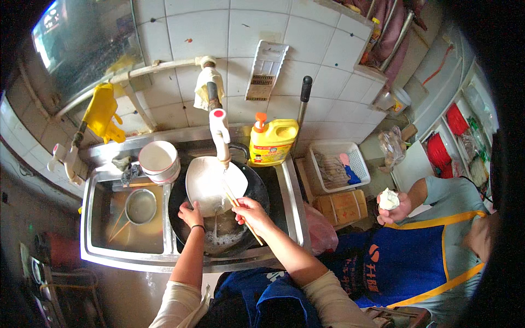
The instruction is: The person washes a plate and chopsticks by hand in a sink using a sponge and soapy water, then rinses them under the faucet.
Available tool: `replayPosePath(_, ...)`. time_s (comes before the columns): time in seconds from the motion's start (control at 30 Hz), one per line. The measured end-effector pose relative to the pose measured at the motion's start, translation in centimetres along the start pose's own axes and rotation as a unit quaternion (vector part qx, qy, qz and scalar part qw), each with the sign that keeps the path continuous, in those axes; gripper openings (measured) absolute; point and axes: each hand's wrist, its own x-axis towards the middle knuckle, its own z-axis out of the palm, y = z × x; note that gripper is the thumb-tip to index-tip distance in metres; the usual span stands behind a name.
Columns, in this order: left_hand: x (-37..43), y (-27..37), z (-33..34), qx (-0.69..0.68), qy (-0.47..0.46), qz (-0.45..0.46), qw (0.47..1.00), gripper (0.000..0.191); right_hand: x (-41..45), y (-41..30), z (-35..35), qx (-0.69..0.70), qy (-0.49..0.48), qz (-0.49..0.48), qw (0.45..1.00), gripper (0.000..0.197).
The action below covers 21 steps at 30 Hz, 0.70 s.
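A white square-cornered bowl (pixel 205 180) is tilted under the running tap (pixel 221 139), and water spills off its lower edge. My left hand (pixel 192 215) grips the bowl by its near left rim. In my right hand (pixel 252 215) is a pair of wooden chopsticks (pixel 254 233), their far tips in the stream at the bowl's right side. Beneath both hands a large black wok (pixel 180 229) sits in the right sink basin, with foamy water in its bottom.
The left basin (pixel 98 229) holds cloudy water, a metal bowl (pixel 140 206) and more chopsticks. Stacked white bowls (pixel 159 161) stand on the divider. A yellow detergent jug (pixel 272 143) is behind the wok. To the right, a person (pixel 410 254) holds something white; a white basket (pixel 340 166) stands nearby.
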Motion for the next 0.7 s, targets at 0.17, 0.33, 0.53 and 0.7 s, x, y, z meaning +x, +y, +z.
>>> replayPosePath(0.17,1.6,-2.7,1.0,-0.211,-0.200,-0.201,0.935,0.037,0.1,0.8,0.3,-0.024,-0.001,0.005,1.000,0.015)
replayPosePath(0.33,1.6,-0.1,-1.0,-0.269,-0.330,-0.324,0.845,0.040,-0.2,1.7,-0.2,-0.020,-0.006,0.023,0.999,0.016)
replayPosePath(0.53,1.1,1.6,-3.9,-0.132,-0.428,-0.322,0.834,0.050,-0.7,2.4,-0.7,-0.041,-0.007,0.039,0.998,0.017)
replayPosePath(0.7,1.1,3.1,-5.6,-0.234,-0.401,-0.353,0.812,0.039,-0.5,3.5,-0.9,-0.040,0.001,0.057,0.998,0.015)
